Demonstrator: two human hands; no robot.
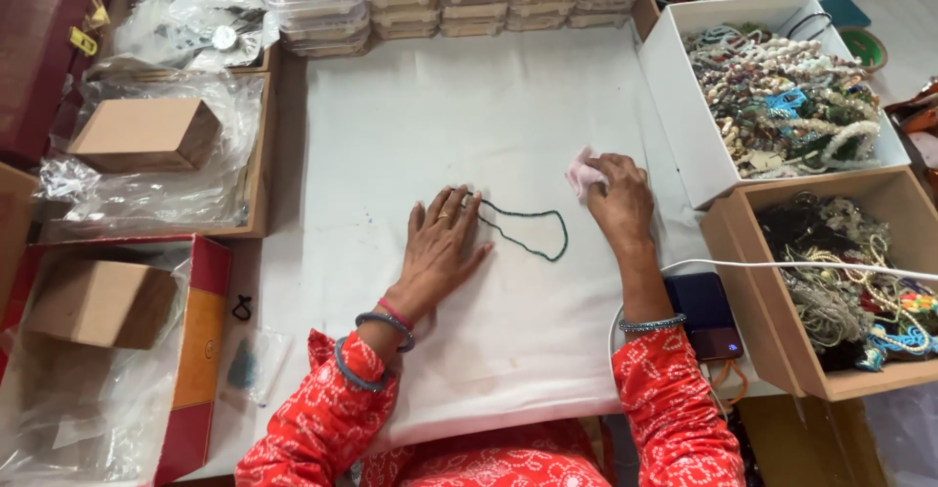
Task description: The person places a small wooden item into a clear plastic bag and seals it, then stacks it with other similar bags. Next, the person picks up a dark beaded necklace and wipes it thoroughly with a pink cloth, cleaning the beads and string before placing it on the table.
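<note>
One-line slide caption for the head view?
Left hand flat beside a dark bead string on white cloth; right hand holding a pink tissue.

Matt white cloth (469, 135) covers the table, smooth with faint creases. Under the left hand (445, 243), pressed flat, one end of a bead string (532, 228), dark green, fine-grained, slightly glossy. The right hand (618, 194) pinches a soft pink rag (581, 174), matt. Just past that grip, a white cardboard box (674, 86) of shiny mixed beads; nearer, a plain brown cardboard box (752, 282). Far left of the grip, crinkled glossy plastic bags (166, 199).
</note>
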